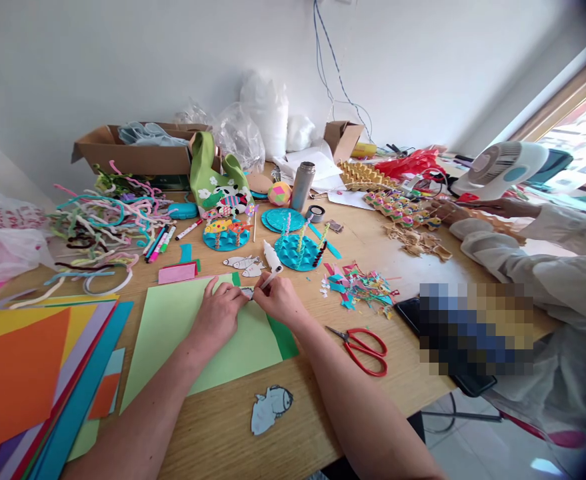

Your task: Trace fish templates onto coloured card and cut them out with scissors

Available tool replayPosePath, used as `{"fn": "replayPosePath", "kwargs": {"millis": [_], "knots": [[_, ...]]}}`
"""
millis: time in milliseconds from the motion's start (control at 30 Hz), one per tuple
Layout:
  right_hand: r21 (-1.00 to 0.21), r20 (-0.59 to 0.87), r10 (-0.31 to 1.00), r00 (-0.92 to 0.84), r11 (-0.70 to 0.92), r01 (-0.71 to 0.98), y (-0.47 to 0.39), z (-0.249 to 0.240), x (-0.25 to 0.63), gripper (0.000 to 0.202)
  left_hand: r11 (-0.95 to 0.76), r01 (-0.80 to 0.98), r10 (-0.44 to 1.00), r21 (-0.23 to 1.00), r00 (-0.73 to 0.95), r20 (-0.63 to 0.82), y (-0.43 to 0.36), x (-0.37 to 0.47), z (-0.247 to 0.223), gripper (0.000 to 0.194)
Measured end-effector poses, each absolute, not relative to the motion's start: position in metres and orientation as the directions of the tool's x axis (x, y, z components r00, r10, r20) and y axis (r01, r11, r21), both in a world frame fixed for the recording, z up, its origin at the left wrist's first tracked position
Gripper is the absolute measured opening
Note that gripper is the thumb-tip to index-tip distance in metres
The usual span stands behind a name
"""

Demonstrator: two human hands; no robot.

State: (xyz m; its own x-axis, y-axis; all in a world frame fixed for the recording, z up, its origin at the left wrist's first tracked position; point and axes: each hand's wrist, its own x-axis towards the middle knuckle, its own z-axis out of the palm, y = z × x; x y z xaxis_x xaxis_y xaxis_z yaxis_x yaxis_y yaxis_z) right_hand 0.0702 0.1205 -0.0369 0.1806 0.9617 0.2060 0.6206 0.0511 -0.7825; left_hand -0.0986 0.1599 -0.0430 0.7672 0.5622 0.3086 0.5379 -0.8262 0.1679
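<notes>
A light green sheet of paper (173,333) lies in front of me with a darker green sheet (283,340) under its right edge. My left hand (220,310) rests on it, fingers spread and pressing down beside a small paper cut-out (247,292). Pinched in my right hand (280,300) is a slim white pen (273,277), its tip at that cut-out and mostly hidden by the fingers. Beyond the hands are paper fish cut-outs (245,265) and a white glue bottle (271,255). Another fish cut-out (271,408) lies nearer me.
Red-handled scissors (367,350), paper scraps (363,285) and a phone (473,380) lie to the right. Coloured paper (17,367) and pipe cleaners (117,213) are left. Blue craft bases (293,260) and a steel flask (303,187) stand behind. A co-worker's hands (447,212) work at far right.
</notes>
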Motion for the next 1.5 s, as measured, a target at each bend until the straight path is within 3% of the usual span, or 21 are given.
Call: {"fn": "replayPosePath", "kwargs": {"millis": [500,1500], "knots": [[-0.802,0.145,0.977,0.158,0.022,0.597,0.1214,-0.0396,0.0724,0.009,-0.86,0.438,0.507,0.261,0.791,0.343,0.1675,-0.0981,-0.0518,0.044],[-0.839,0.092,0.958,0.273,-0.074,0.539,0.1259,-0.0423,0.075,0.013,-0.821,0.49,0.562,0.293,0.786,0.259,0.1603,-0.0972,-0.0474,0.047]]}}
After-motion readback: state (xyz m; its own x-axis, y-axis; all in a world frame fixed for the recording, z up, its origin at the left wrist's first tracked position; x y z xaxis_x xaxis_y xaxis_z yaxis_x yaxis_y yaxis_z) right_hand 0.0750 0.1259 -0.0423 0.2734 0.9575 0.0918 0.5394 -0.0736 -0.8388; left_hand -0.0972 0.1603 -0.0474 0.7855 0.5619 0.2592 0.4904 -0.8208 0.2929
